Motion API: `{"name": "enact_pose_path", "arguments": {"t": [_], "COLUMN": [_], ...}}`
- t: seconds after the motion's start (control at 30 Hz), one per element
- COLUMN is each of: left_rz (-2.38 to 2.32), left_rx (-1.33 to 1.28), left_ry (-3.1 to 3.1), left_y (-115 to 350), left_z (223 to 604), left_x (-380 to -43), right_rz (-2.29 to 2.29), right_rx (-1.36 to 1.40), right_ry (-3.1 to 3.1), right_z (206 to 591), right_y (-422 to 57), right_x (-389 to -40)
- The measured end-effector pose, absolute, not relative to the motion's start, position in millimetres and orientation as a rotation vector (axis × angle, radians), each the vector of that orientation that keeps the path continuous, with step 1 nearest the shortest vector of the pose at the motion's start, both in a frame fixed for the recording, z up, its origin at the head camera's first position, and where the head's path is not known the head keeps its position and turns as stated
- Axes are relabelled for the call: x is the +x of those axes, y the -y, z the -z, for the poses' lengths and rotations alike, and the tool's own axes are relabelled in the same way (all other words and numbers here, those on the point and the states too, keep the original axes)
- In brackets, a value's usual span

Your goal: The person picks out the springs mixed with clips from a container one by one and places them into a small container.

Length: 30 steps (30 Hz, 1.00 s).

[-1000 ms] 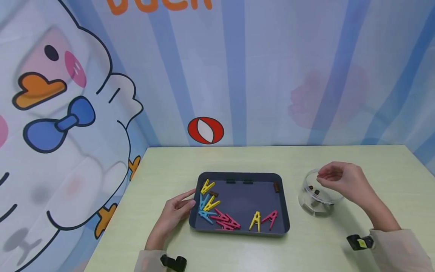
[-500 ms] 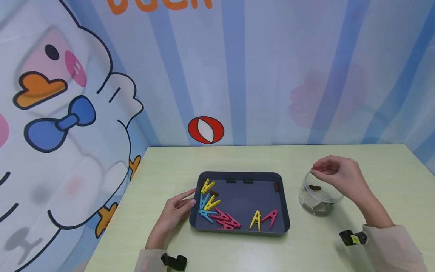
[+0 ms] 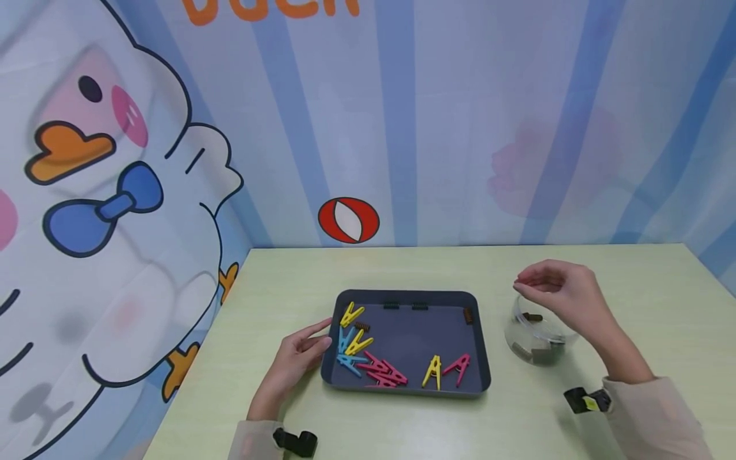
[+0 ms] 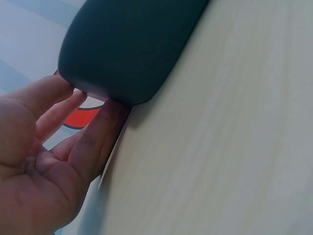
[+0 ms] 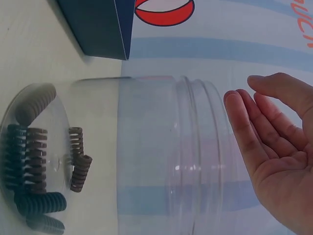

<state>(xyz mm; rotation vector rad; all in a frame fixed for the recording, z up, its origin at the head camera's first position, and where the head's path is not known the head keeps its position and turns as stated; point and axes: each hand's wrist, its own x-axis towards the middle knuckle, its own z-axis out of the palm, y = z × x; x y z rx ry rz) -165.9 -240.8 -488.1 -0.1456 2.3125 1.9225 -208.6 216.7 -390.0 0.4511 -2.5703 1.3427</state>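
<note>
Springs (image 5: 49, 202) inside a clear jar (image 5: 151, 147), right of a dark tray (image 3: 425, 338) on a desk (image 3: 402, 428).
The left hand (image 3: 293, 358) touches the tray's left wall, fingers extended; the right hand (image 3: 566, 295) hovers above the jar, fingers relaxed, parted from the thumb.

A pale yellow-green table (image 3: 414, 268), faintly grained in the left wrist view, stands against the printed backdrop. On it rest a dark grey rectangular tray (image 3: 422, 338) with rounded corners and, to the tray's right and apart from it, an upright clear round jar (image 3: 519, 335).
</note>
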Motion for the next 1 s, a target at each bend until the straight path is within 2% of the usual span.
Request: {"name": "enact_pose_path", "arguments": {"t": [1.0], "left_rz": [-1.912], "left_rx": [-0.135], "left_ry": [-2.334], "left_y": [240.4], "left_z": [487.7], "left_x": [-164.7], "right_rz": [-1.641], "right_rx": [0.542], "right_ry": [2.544], "right_z": [395.5], "right_y": [-160.4], "right_x": [-220.3]}}
